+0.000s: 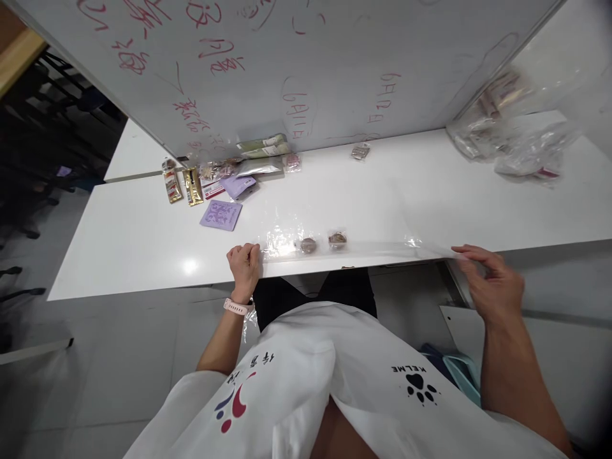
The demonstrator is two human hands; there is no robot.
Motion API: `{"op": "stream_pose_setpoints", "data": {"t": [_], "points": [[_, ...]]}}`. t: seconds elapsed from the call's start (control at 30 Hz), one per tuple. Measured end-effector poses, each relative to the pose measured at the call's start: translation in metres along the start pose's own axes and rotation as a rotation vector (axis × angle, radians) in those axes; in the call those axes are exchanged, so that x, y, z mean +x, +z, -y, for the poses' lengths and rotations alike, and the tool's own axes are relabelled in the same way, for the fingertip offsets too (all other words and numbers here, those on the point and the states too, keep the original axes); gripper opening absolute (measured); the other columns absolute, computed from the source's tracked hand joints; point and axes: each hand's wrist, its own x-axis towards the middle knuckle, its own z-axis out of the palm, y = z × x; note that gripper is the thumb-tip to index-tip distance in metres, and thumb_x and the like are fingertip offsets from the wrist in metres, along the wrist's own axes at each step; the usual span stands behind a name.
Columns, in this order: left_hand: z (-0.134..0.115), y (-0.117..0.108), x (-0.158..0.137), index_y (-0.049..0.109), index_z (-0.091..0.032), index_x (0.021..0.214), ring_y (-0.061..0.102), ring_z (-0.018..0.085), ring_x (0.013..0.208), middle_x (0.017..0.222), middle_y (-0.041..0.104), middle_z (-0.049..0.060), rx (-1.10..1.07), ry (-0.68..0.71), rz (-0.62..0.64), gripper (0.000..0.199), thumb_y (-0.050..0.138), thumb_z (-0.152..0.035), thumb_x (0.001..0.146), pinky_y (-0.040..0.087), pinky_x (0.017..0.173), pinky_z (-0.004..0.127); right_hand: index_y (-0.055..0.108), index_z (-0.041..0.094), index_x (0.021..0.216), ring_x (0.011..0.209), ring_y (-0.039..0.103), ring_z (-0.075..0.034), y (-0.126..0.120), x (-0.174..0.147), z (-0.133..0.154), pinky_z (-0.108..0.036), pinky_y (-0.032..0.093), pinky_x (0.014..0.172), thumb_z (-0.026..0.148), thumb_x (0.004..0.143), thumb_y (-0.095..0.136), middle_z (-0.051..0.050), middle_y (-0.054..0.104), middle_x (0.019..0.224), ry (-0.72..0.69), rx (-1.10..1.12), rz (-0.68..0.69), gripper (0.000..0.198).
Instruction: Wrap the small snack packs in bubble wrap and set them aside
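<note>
A long sheet of clear plastic film [392, 248] stretches along the front edge of the white table. My left hand [245, 262], closed in a fist at the table edge, grips its left end. At the far right, thumb and fingers of my right hand [495, 280] pinch the other end, just off the edge. Between the hands, nearer the left one, are a round brown item [308, 245] in clear wrapping and a small brown packet [337, 240]. Whether they lie inside or under the film, I cannot tell.
A lilac packet [222, 215], gold sachets [193, 186] and a green pouch [262, 146] lie at the back left. One small packet [360, 151] rests near the whiteboard [344, 70]. Clear plastic bags with packets [521, 140] sit at the back right.
</note>
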Motion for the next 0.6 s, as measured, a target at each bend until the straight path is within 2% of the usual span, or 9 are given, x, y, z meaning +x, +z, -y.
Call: {"op": "stream_pose_setpoints", "data": {"t": [0.1,0.2,0.27,0.37,0.43,0.5,0.53,0.6], "points": [[-0.001,0.000,0.002,0.040,-0.024,0.063,0.046,0.021,0.069,0.058,0.047,0.000,0.044,0.015,0.005,0.035,0.042,-0.033,0.098,0.036,0.090,0.040,0.068,0.025,0.072,0.083,0.066,-0.024,-0.010,0.015,-0.012,-0.040,0.048,0.078,0.050,0.075,0.071,-0.011,0.072,0.086,0.218,0.040,0.026,0.025],[-0.005,0.001,0.004,0.038,-0.023,0.060,0.045,0.021,0.068,0.055,0.044,0.000,0.096,0.056,0.031,0.040,0.044,-0.035,0.098,0.035,0.090,0.041,0.066,0.022,0.063,0.061,0.053,-0.017,-0.011,0.041,-0.027,-0.037,0.040,0.064,0.042,0.070,0.075,-0.003,0.057,0.059,0.429,-0.013,0.102,0.023],[-0.008,0.002,0.005,0.037,-0.022,0.058,0.046,0.022,0.070,0.055,0.047,0.001,0.138,0.086,0.039,0.042,0.045,-0.036,0.098,0.033,0.088,0.041,0.067,0.020,0.063,0.055,0.044,-0.013,-0.004,0.060,-0.035,-0.035,0.034,0.061,0.036,0.071,0.074,0.001,0.048,0.053,0.493,-0.086,0.156,0.020],[-0.013,0.003,0.005,0.040,-0.022,0.058,0.048,0.023,0.073,0.059,0.054,0.004,0.202,0.120,0.029,0.043,0.046,-0.038,0.097,0.032,0.086,0.041,0.065,0.018,0.058,0.059,0.044,-0.014,0.014,0.083,-0.043,-0.038,0.033,0.068,0.039,0.070,0.077,0.001,0.046,0.051,0.364,-0.343,0.225,0.027],[-0.015,0.003,0.005,0.042,-0.022,0.057,0.048,0.023,0.072,0.058,0.056,0.004,0.235,0.125,0.026,0.043,0.046,-0.038,0.097,0.031,0.085,0.041,0.063,0.018,0.057,0.074,0.051,-0.020,0.024,0.092,-0.041,-0.044,0.032,0.078,0.042,0.068,0.080,-0.006,0.058,0.060,0.244,-0.530,0.195,0.032],[-0.017,0.004,0.005,0.041,-0.022,0.054,0.047,0.022,0.070,0.056,0.055,0.004,0.261,0.115,0.027,0.044,0.047,-0.036,0.096,0.031,0.084,0.040,0.069,0.016,0.071,0.097,0.053,-0.030,0.034,0.090,-0.029,-0.052,0.028,0.088,0.040,0.067,0.082,-0.018,0.068,0.089,0.137,-0.649,0.025,0.028],[-0.017,0.004,0.005,0.041,-0.021,0.054,0.047,0.021,0.069,0.055,0.054,0.004,0.271,0.109,0.027,0.044,0.047,-0.035,0.095,0.032,0.083,0.040,0.071,0.015,0.083,0.108,0.051,-0.034,0.040,0.085,-0.017,-0.054,0.026,0.092,0.037,0.068,0.082,-0.022,0.067,0.106,0.075,-0.663,-0.087,0.029],[-0.017,0.004,0.005,0.041,-0.021,0.053,0.047,0.021,0.068,0.055,0.054,0.004,0.283,0.103,0.024,0.044,0.047,-0.034,0.094,0.032,0.083,0.040,0.070,0.015,0.106,0.122,0.046,-0.036,0.055,0.063,0.019,-0.056,0.025,0.099,0.033,0.074,0.078,-0.021,0.061,0.127,-0.105,-0.617,-0.255,0.037]]}}
